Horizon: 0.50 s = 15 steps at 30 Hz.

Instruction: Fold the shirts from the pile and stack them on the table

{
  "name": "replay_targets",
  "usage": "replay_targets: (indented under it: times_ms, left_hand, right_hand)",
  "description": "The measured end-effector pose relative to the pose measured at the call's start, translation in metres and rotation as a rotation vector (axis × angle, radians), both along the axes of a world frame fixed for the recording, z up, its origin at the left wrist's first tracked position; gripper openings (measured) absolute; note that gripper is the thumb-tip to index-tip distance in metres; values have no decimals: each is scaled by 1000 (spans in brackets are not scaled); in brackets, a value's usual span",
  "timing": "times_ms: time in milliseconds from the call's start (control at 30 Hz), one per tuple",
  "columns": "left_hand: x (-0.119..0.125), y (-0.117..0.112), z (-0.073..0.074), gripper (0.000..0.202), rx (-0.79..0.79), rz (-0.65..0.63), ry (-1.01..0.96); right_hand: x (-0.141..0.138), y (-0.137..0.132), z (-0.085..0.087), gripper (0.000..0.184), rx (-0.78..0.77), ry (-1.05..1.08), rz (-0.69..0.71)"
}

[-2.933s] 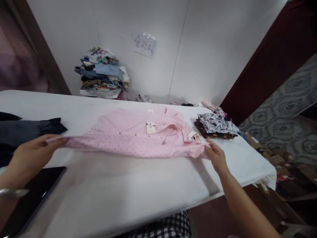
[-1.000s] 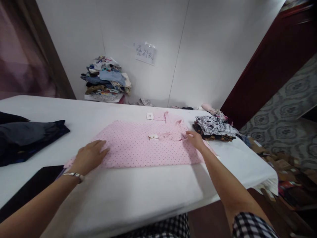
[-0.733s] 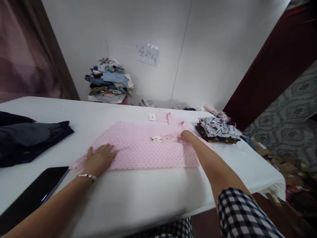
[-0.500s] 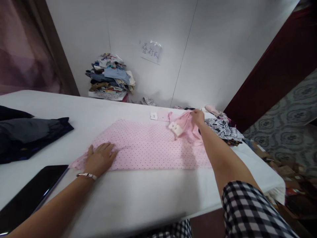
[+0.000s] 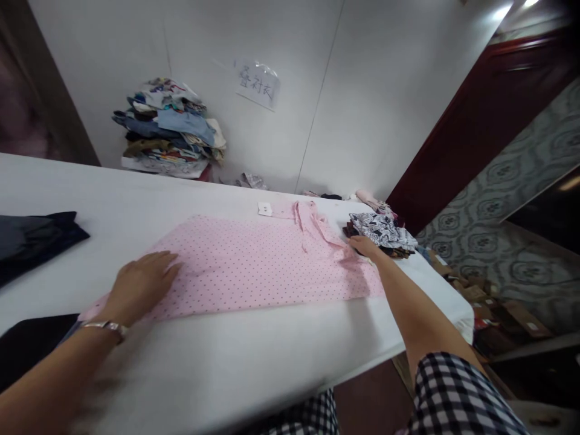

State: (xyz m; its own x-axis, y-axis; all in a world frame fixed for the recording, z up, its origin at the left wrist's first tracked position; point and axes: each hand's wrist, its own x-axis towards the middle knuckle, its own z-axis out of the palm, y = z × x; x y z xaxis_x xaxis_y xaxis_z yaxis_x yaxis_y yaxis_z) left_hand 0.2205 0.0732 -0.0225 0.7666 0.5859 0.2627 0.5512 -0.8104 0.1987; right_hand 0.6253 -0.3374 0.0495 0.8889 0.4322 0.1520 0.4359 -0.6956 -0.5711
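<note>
A pink shirt with dark dots (image 5: 254,266) is spread lengthwise across the white table (image 5: 272,356), its lower edge nearly straight. A white cuff with buttons (image 5: 265,209) sticks out past its far edge. On the shirt's left part lies my left hand (image 5: 144,283), palm down with fingers stretched out; a bracelet is on that wrist. My right hand (image 5: 365,246) is at the shirt's right end, fingers closed on pink fabric. A loose strip of the shirt (image 5: 312,223) runs in folds from the far edge toward that hand.
Behind the right hand are folded black-and-white patterned clothes (image 5: 380,229). A dark garment (image 5: 40,235) lies at left, with a black flat device (image 5: 31,347) nearer me. Beyond the table stand a tall clothes pile (image 5: 172,130) and a wall with a paper sign (image 5: 257,84).
My right hand has moved nearer me, bringing the lifted pink fabric down over the shirt's right end. My left hand stays flat on the shirt. The view has turned right.
</note>
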Motion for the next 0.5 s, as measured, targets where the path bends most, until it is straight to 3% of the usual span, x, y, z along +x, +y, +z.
replay_targets:
  times_ms: [133,267,400,500]
  left_hand:
    - [19,15,9,49,-44,-90,199]
    - [30,15,24,36,-26,-147,317]
    - [34,17,42,31,41,-108,238]
    - [35,19,45,37,15,-82,182]
  right_hand:
    - [-18,-25,-28,34,-26,73,29]
    - [-22,-26,-42,40,33,31,17]
    - [-10,-13,-47,45,147,-77,-69]
    - [-3,-4,-54,44,154,-115,-123]
